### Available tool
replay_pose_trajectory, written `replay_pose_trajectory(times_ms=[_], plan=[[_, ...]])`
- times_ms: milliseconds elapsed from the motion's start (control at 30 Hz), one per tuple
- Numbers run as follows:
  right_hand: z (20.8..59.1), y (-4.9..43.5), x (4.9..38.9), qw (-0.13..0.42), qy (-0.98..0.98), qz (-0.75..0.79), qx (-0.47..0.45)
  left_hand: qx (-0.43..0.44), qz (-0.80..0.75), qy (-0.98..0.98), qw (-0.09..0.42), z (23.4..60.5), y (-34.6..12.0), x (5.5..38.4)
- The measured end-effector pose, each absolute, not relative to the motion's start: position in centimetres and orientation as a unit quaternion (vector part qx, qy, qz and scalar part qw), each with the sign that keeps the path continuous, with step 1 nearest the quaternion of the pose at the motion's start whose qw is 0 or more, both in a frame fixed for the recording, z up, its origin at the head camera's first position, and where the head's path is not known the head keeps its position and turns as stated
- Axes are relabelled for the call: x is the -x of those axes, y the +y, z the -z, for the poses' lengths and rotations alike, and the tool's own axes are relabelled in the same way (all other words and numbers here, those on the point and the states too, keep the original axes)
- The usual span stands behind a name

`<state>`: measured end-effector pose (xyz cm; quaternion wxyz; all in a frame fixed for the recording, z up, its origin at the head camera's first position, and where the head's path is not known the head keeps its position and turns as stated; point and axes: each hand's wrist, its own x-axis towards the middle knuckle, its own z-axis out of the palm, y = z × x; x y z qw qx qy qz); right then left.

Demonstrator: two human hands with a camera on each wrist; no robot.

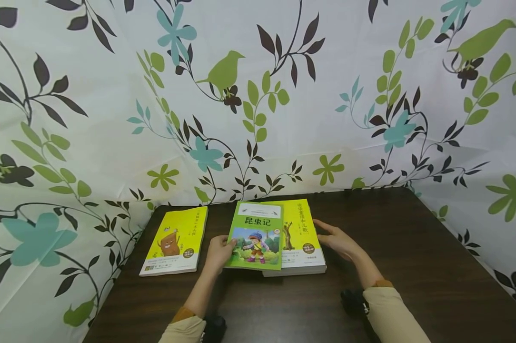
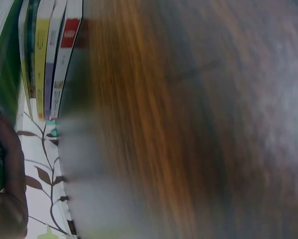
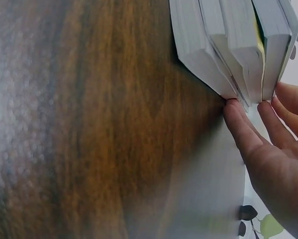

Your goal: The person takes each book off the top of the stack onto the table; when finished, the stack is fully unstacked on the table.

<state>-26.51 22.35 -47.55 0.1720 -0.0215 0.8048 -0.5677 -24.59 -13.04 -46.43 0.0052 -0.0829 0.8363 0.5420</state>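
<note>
My left hand [image 1: 218,253] grips the lower left edge of a green children's book [image 1: 258,245], its thumb on the cover. That book overlaps the left part of a yellow-covered book [image 1: 302,224], which tops a stack. In the left wrist view the green book is raised away from the stack's spines [image 2: 42,69]. At the stack's right side is my right hand [image 1: 341,242], its extended fingertips touching the books' page edges [image 3: 238,45] in the right wrist view. To the left lies another yellow book [image 1: 172,238], flat and apart from the stack.
The dark wooden table [image 1: 412,247] reaches a patterned cloth backdrop [image 1: 283,119] behind the books. Black straps or devices [image 1: 353,302] sit by both wrists, under the sleeves.
</note>
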Motion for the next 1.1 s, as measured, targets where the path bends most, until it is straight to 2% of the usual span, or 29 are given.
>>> replay_pose_trajectory(times_ms=[700,1100], plan=[[47.6,22.4,26.5,0.187,0.804,0.565,0.02,0.136,-0.523,0.841,-0.008,47.0,-17.6,25.4],[47.8,22.7,26.7,0.192,0.804,0.562,0.02,0.144,-0.454,0.879,-0.011,47.7,-18.6,25.6]])
